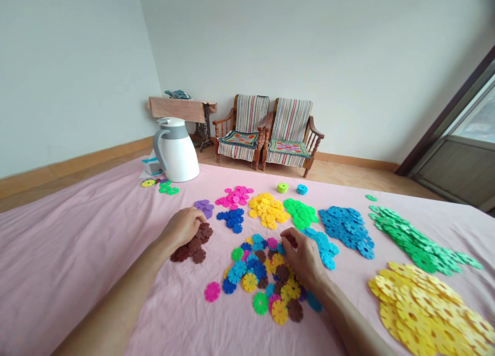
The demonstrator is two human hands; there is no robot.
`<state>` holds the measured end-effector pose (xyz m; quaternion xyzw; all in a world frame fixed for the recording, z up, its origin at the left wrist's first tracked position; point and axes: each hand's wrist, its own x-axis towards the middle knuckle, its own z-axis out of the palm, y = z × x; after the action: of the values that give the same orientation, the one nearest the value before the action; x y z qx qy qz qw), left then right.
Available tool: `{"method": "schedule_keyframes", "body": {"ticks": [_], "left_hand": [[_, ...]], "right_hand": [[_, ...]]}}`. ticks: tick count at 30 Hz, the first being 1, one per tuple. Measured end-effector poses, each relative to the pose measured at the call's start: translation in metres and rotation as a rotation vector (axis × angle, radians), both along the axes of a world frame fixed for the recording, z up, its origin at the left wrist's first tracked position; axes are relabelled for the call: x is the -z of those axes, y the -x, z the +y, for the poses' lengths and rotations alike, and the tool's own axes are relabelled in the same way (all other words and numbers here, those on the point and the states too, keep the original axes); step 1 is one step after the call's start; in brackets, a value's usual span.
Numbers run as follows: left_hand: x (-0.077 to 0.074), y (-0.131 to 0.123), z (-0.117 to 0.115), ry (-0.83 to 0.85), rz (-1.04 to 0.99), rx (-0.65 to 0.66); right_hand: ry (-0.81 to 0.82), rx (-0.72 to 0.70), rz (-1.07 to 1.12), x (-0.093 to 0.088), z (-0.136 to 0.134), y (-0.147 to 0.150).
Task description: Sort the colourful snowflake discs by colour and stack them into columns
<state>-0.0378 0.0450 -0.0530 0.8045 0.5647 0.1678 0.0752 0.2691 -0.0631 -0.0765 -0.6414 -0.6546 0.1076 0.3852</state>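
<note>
Bright, even daylight enters by the glass door (pixel 474 120) at right; shadows soft, frame edges bowed.

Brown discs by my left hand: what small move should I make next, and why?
Probably carry the brown disc beside your right hand over to the brown pile by your left hand: the mixed heap holds brown discs, while other discs lie in separate colour piles.

Head-worn camera faces forward, down at left hand (pixel 181 230), right hand (pixel 301 258)
</note>
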Motion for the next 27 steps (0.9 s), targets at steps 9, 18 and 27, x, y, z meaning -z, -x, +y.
{"method": "schedule_keyframes", "body": {"ticks": [9, 18, 27], "left_hand": [[0.003, 0.005, 0.003, -0.032, 0.045, -0.062], [0.009, 0.005, 0.005, -0.094, -0.043, -0.059], [-0.003, -0.035, -0.024, -0.075, -0.287, 0.270]], "right_hand": [[0.005, -0.015, 0.007, 0.000, 0.000, 0.001], [0.008, -0.011, 0.011, 0.001, 0.000, 0.001], [0.002, 0.015, -0.008, 0.003, -0.001, 0.001]]}}
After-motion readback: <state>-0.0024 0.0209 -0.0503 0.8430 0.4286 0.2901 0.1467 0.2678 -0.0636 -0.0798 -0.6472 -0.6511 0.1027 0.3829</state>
